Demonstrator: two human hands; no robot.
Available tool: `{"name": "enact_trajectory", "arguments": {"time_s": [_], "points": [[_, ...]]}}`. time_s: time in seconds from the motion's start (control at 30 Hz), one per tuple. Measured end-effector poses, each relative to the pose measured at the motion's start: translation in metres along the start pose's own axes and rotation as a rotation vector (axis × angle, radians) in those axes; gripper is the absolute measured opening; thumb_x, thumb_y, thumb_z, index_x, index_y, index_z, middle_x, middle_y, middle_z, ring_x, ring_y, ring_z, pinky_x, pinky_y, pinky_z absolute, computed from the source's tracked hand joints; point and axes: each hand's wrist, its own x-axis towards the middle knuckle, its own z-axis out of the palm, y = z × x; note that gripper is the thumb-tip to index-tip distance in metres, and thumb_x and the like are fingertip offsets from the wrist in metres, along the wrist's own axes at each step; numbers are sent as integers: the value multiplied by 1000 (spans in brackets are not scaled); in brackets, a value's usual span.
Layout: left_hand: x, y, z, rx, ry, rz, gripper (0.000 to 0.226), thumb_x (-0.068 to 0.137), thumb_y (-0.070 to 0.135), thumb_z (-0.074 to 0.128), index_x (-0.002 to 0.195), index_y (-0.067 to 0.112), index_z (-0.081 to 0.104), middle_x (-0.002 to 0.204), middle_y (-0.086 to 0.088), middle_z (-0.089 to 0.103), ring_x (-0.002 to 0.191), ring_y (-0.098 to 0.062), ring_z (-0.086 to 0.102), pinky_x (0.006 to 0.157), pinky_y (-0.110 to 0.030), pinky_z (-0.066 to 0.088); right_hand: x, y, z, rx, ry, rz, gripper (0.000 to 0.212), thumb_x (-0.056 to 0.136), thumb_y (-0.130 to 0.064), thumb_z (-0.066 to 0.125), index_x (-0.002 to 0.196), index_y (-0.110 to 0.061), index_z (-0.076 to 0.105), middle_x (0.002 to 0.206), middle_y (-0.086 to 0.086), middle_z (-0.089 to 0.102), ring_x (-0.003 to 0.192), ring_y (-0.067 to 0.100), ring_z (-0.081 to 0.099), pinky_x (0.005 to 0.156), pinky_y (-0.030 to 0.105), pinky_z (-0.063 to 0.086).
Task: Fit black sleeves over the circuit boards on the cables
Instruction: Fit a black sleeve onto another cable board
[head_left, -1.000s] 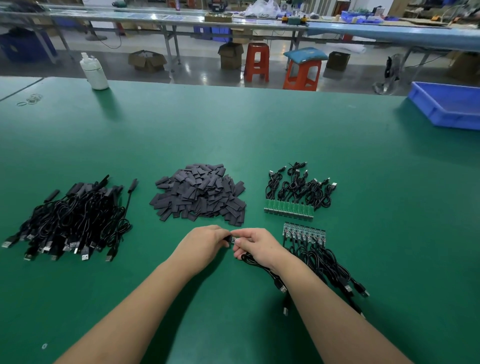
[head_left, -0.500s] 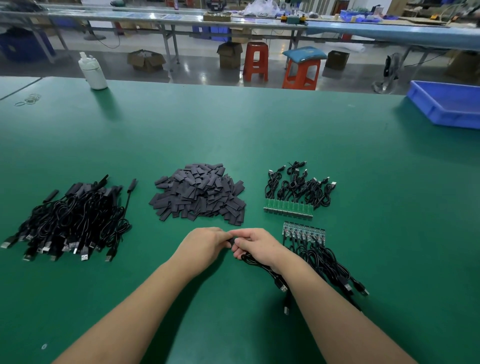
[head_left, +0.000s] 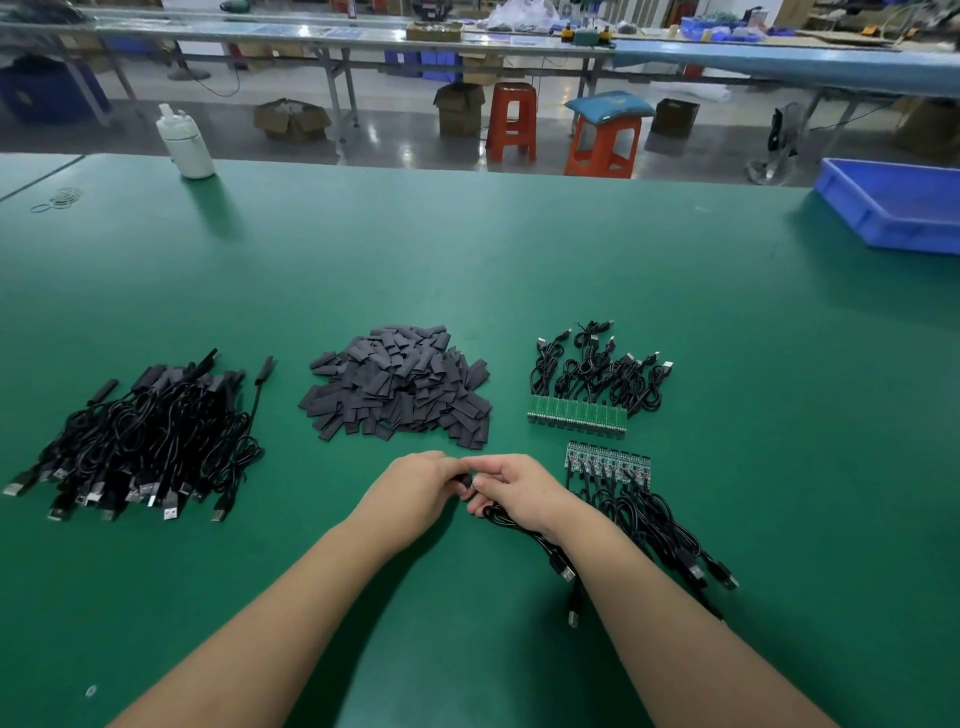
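Hands barely moved since earlier frame, fingertips closer together.
Left hand (head_left: 415, 488) and right hand (head_left: 519, 491) pinch a small black sleeve (head_left: 466, 478) on one cable (head_left: 540, 545), above green table (head_left: 467, 270), near sleeve pile (head_left: 397, 384).

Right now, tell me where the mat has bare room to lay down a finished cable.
Bare green mat runs wide between the sleeve pile and the white bottle, and on the right between the bare-board cables and the blue bin. Crowded: around the left hand and right hand, near the second board row and the sleeved cable heap.
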Motion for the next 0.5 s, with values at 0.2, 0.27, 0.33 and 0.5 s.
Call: {"name": "enact_trajectory", "arguments": {"time_s": [0.2,0.27,0.33,0.5], "points": [[1,2,4,40,-21,25,29,96,25,57,124,31,63,89,-2,62,85,-24,61,77,-36,48,-3,-2,2,4,0,-13,37,102,5,43,136,-2,56,100,17,67,73,11,66,77,20,56],[1,3,4,30,-15,13,28,96,25,57,123,30,63,91,-1,62,87,-24,61,78,-36,49,-4,-3,2,7,0,-12,38,102,4,43,137,-4,55,102,17,68,75,10,67,78,20,56],[0,4,3,53,7,16,25,96,28,56,120,29,63,92,1,63,86,-23,62,76,-37,50,-4,-3,2,21,-1,-10,39,103,2,42,139,-7,54,107,15,69,80,14,68,84,24,56],[-5,7,-10,227,190,109,9,84,26,73,89,20,68,78,3,62,64,-24,62,46,-32,45,-2,-4,2,103,15,41,26,104,-16,47,117,-12,69,113,7,73,83,15,72,90,27,55]]}}
